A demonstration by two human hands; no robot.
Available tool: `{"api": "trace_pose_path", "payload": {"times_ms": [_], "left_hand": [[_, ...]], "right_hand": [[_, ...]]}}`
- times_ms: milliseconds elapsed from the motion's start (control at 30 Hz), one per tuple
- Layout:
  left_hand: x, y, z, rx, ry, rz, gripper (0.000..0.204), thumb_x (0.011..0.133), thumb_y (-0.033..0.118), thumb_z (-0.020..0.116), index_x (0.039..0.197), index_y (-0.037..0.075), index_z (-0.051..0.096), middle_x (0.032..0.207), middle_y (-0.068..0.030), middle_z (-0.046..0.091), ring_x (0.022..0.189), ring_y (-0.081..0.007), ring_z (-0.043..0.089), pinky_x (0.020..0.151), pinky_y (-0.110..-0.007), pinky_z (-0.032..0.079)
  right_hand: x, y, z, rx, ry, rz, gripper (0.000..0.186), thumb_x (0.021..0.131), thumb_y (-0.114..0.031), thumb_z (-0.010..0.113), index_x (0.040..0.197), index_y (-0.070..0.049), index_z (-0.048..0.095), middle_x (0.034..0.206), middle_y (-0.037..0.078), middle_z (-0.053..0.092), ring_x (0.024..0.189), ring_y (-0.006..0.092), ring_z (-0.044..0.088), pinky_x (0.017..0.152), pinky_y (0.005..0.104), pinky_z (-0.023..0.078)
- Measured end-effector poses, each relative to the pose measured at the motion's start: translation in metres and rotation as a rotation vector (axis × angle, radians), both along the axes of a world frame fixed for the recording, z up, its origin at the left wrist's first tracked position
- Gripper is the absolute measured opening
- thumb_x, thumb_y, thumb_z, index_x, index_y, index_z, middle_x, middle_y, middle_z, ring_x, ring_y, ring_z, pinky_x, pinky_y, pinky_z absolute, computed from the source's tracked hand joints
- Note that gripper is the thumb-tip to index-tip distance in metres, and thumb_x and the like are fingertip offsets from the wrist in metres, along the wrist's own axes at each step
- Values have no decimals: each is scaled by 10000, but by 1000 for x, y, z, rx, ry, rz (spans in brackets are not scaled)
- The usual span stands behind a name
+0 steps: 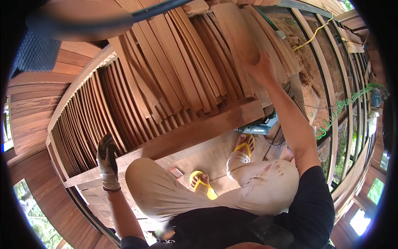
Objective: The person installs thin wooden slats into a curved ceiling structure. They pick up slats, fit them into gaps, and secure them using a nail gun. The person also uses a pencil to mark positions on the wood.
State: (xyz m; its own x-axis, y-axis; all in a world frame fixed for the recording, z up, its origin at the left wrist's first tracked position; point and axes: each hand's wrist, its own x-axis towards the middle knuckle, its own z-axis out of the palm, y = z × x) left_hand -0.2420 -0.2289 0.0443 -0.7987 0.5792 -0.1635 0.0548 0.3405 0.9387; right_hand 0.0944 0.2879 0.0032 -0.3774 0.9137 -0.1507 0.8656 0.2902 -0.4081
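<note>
My right hand (263,70), bare, is closed around the near end of a wide reddish-brown wooden board (232,29) at the upper middle right. That board lies among other loose wooden slats (182,62) on top of a wooden frame. My left hand (107,159) wears a glove with dark fingers and a pale cuff. Its fingers stretch upward beside the frame's front rail (199,126), and nothing shows in it. Behind the left hand, many thin slats (89,120) stand in a close row within the frame.
A teal power tool (261,125) lies under the frame's right end. On the plank floor are a small reddish flat object (176,172) and my feet in yellow sandals (204,184). Rails with gaps, a yellow cord (314,33) and a green coiled hose (342,106) run along the right.
</note>
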Motion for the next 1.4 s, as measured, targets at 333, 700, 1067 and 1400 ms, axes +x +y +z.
{"api": "trace_pose_path", "payload": {"times_ms": [333, 700, 1067, 1400], "left_hand": [[152, 198, 55, -60, 780, -931, 346, 891, 99, 716, 1224, 36, 643, 1275, -213, 650, 1198, -380, 623, 1043, -472, 510], [141, 202, 35, -202, 419, -927, 301, 903, 156, 689, 1182, 44, 686, 1194, -171, 684, 1081, -387, 660, 976, -472, 520], [156, 200, 24, -191, 516, -993, 364, 878, 157, 702, 1229, 66, 670, 1192, -192, 679, 1107, -419, 647, 987, -484, 519], [167, 206, 32, -526, 446, -1104, 613, 882, 321, 698, 1420, 76, 535, 1377, -209, 603, 1316, -383, 543, 1125, -487, 419]], "right_hand": [[6, -35, 36, 7, 106, 34, 889, 770, -422, 823, 1414, 94, 493, 1425, 279, 525, 1338, 415, 512, 1118, 464, 434], [-22, -48, 19, -49, 45, 133, 983, 777, -533, 813, 1431, 113, 464, 1416, 312, 539, 1363, 423, 503, 1131, 469, 417], [13, -19, -13, -492, 515, 107, 959, 881, -531, 757, 1503, 108, 402, 1420, 291, 578, 1320, 365, 578, 1108, 406, 443], [22, 5, -47, -317, 444, 114, 728, 924, -466, 735, 1379, 74, 559, 1356, 211, 630, 1248, 294, 599, 1074, 391, 461]]}}
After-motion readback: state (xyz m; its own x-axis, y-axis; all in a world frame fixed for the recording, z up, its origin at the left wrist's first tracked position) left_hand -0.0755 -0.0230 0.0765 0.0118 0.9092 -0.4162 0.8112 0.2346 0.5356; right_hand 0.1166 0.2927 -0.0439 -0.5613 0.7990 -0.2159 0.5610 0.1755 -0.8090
